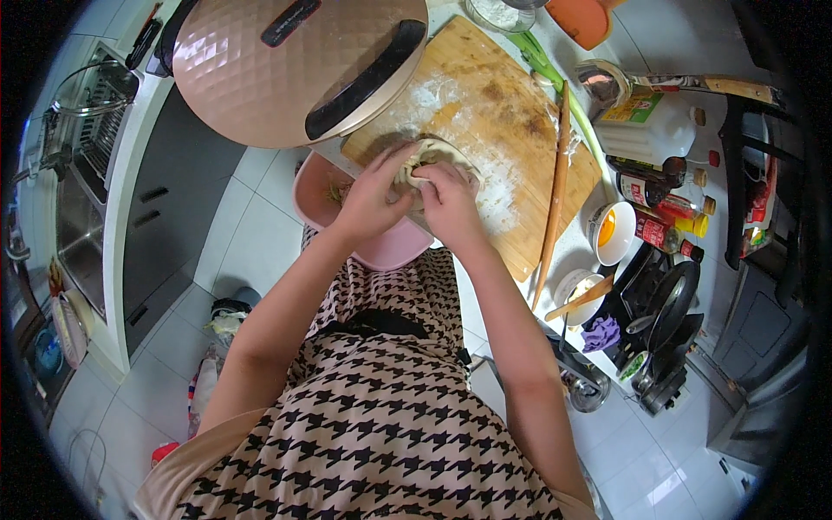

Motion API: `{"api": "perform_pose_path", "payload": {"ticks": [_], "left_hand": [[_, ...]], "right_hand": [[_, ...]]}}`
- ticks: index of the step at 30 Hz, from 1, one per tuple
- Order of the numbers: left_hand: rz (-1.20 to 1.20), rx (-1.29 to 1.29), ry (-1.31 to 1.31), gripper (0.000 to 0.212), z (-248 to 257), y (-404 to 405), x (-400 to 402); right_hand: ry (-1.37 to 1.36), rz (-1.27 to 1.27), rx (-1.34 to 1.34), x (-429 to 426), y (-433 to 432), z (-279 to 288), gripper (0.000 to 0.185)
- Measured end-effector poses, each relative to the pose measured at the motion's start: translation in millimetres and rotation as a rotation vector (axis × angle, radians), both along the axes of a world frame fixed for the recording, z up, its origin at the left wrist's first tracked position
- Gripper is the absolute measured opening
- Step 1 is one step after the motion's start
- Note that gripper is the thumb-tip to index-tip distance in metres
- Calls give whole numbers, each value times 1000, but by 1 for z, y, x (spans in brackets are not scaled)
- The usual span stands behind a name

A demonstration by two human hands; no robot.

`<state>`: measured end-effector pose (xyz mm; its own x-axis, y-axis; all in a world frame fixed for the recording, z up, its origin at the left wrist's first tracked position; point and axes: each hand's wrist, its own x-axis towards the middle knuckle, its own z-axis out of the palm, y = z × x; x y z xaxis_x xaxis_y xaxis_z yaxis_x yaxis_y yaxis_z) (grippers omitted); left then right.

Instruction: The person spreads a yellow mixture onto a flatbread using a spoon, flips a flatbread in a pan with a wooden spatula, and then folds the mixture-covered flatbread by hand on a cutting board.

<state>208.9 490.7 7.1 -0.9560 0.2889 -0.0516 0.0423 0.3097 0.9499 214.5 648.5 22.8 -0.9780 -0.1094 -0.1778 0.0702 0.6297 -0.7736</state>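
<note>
A pale piece of dough with gathered folds (448, 151) is between my hands at the near left edge of a wooden cutting board (526, 169). My left hand (374, 195) curves around the dough's left side. On the right, my right hand (450, 198) has its thumb and fingers pinched on the dough's rim. The dough's underside is hidden by my hands, so I cannot tell if it rests on the board. Loose flour (497, 201) lies around it. A slim wooden rolling pin (556, 195) lies along the board's right side.
A closed electric griddle (260, 84) overhangs the upper left. Below the board's edge is a pink bin (396, 244). Green onion (543, 62), a bowl with egg yolk (614, 234), a bowl with a wooden spatula (582, 300), bottles (656, 231) and a black pan (673, 305) stand right.
</note>
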Motion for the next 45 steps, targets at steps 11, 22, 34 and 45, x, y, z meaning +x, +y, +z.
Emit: {"api": "perform_pose_path", "payload": {"ticks": [11,22,34,45], "left_hand": [[15,-5,35,66,-7,1,1],[173,-97,21,38,-8,7,-1],[111,-88,-33,39,-8,1,-5],[-5,-14,-31,65,-4,-7,1]], "right_hand": [[51,-143,-46,-6,-5,-13,5],[243,4,250,-7,13,7,7],[137,-12,206,-4,17,2,10],[48,-126,195,-1,7,-3,10]]}}
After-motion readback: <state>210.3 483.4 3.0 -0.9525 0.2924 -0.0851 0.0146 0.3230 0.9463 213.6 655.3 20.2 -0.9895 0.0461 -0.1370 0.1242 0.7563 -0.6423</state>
